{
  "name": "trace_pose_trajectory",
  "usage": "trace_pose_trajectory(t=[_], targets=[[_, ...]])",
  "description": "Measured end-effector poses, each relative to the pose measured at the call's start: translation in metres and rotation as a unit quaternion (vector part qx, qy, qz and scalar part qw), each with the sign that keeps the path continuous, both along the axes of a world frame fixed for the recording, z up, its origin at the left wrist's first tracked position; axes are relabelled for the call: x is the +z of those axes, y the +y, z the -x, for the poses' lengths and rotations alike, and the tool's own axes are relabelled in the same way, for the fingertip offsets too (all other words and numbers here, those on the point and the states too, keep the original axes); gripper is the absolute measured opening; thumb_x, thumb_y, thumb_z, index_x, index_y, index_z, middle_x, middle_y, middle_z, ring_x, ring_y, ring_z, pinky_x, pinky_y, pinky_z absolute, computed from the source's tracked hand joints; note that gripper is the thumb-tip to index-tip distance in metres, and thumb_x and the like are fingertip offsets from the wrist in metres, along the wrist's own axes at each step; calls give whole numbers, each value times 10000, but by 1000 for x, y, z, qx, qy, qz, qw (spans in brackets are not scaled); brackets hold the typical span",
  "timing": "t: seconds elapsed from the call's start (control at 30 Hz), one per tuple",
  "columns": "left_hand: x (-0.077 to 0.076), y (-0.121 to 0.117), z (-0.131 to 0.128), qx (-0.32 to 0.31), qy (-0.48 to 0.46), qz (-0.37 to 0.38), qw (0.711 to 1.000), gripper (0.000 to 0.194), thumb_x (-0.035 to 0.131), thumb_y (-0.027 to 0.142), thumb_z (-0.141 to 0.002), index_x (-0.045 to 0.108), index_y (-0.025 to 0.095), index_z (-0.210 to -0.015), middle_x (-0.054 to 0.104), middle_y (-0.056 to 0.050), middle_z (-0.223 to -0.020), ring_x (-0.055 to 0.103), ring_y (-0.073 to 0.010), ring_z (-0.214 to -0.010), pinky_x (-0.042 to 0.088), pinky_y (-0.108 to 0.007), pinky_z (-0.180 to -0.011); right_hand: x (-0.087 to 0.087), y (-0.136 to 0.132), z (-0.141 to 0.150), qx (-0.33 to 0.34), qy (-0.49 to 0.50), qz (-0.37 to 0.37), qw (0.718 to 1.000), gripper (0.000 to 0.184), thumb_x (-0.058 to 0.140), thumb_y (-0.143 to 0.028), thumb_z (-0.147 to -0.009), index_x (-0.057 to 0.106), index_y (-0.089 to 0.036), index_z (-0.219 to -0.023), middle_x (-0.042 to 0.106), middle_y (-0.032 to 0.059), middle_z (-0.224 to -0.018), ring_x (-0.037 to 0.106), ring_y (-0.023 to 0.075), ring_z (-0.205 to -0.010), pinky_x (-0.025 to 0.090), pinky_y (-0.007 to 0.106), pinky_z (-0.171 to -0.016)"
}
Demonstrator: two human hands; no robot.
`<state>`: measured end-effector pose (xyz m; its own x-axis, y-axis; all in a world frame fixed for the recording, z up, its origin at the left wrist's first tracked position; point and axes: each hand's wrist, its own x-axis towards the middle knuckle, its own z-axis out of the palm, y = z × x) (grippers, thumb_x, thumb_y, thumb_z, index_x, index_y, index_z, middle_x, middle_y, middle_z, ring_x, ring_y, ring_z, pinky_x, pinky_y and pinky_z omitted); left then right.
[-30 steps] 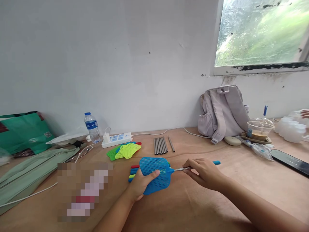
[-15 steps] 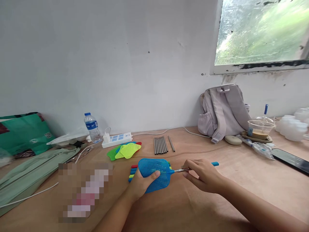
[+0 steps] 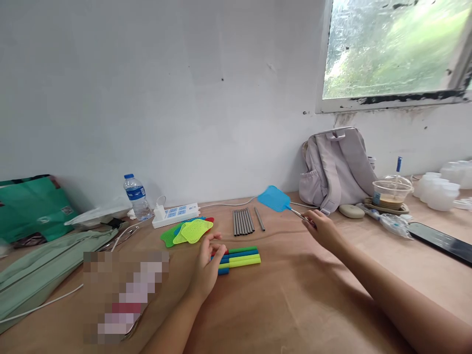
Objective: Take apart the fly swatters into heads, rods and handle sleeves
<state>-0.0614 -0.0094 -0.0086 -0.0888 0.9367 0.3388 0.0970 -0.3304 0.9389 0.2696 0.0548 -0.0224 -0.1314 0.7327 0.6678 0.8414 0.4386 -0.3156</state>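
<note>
The left hand [image 3: 204, 268] is hovering by the coloured tubes [image 3: 244, 258], loosely curled and seemingly empty, while farther out the right hand [image 3: 320, 225] is gripping the blue swatter [image 3: 274, 198] left of the backpack [image 3: 342, 164], apparently a placing step calling for gentle lowering.

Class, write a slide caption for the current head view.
The right hand holds a blue fly swatter; the left hand is near multicolored handle grips.

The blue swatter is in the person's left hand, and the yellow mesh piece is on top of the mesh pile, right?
Not quite: the head view shows the blue swatter in the right hand, not the left hand. The yellow mesh piece is on top of the mesh pile.
</note>
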Motion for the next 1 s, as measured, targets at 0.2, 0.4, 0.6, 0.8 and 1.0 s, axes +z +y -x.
trace_pose_trajectory(t=[0.2, 0.4, 0.6, 0.8, 1.0], targets=[[-10, 11, 7, 93, 67, -27, 993, 153, 552, 265, -706, 514, 209, -843, 529, 12, -807, 515, -133, -665, 400, -278, -698, -20, 21, -51, -166, -59, 179, 968, 134, 515, -227, -747, 604, -167, -668, 618, 86, -675, 572, 216, -664, 391, 289, -556], [-9, 17, 17, 159, 130, -54, 977, 115, 501, 268, -698, 483, 205, -793, 480, 24, -771, 463, -126, -602, 405, -275, -623, -24, 21, -55, -205, -65, 188, 958, 182, 491, -227, -765, 652, -181, -693, 651, 77, -710, 593, 209, -673, 370, 273, -552], [-15, 24, 23, 170, 142, -47, 974, 90, 462, 262, -709, 468, 203, -776, 469, 22, -739, 447, -129, -575, 404, -278, -588, -20, 21, -56, -227, -82, 176, 954, 203, 459, -198, -778, 661, -179, -775, 646, 102, -793, 585, 229, -768, 388, 303, -659], [-12, 16, 10, 106, 263, -110, 953, 52, 436, 191, -735, 470, 207, -700, 481, 0, -755, 476, -160, -672, 405, -295, -645, -18, 6, 9, -53, -110, 108, 987, 288, 466, -135, -749, 579, -164, -1012, 583, 112, -1002, 549, 209, -869, 378, 306, -791], [-11, 5, -8, 43, 407, -147, 901, 137, 420, 101, -724, 506, 206, -712, 522, -18, -791, 512, -187, -787, 409, -323, -712, -31, -1, 93, 109, -61, 118, 985, 341, 433, -77, -718, 511, -178, -1034, 533, 75, -990, 532, 167, -805, 392, 272, -723]])
